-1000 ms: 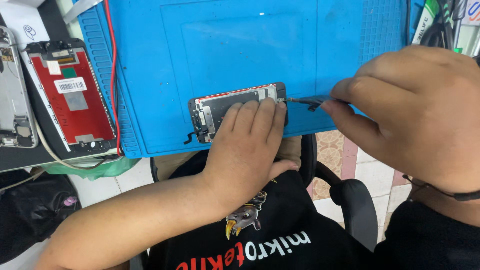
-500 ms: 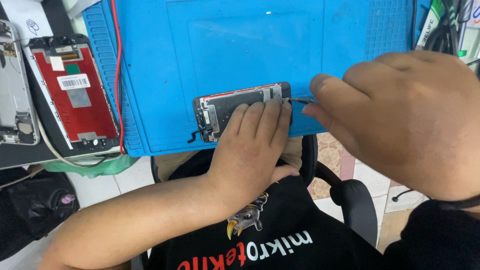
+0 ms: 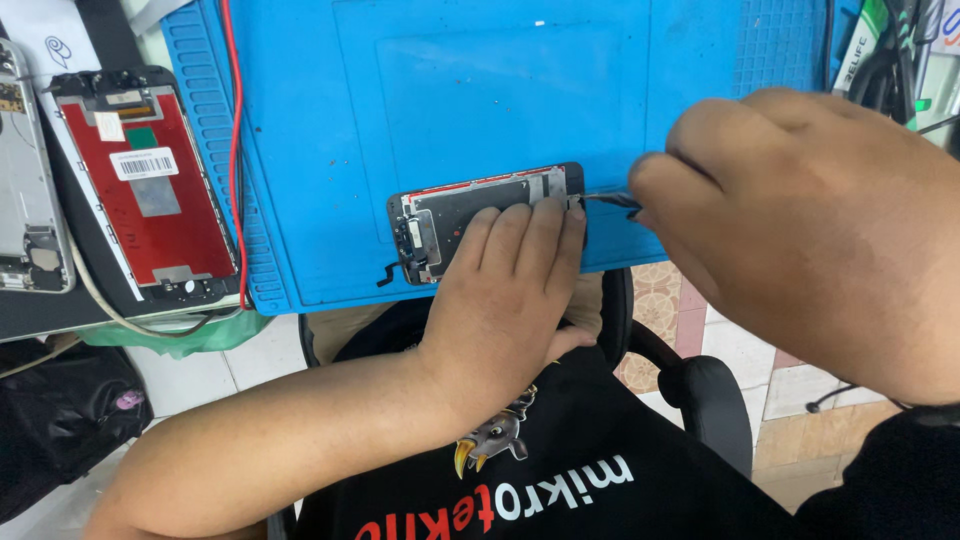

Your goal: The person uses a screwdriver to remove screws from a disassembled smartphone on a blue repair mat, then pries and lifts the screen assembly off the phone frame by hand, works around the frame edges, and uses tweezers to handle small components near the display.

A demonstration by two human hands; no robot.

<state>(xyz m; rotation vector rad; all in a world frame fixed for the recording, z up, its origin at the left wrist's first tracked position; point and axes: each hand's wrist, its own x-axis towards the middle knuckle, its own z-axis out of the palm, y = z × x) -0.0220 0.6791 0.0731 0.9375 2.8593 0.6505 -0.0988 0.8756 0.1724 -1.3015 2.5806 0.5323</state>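
Phone screen assembly (image 3: pixel 470 205) on blue mat (image 3: pixel 400 90)

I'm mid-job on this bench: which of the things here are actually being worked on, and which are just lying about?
In use:
- phone screen assembly, pinned flat by the left hand
- thin dark tool, pinched in the right hand, tip at the assembly's right end
- blue work mat underneath

Lying about:
- red-backed screen panel, left of the mat
- silver phone housing, far left
- red wire along the mat's left edge
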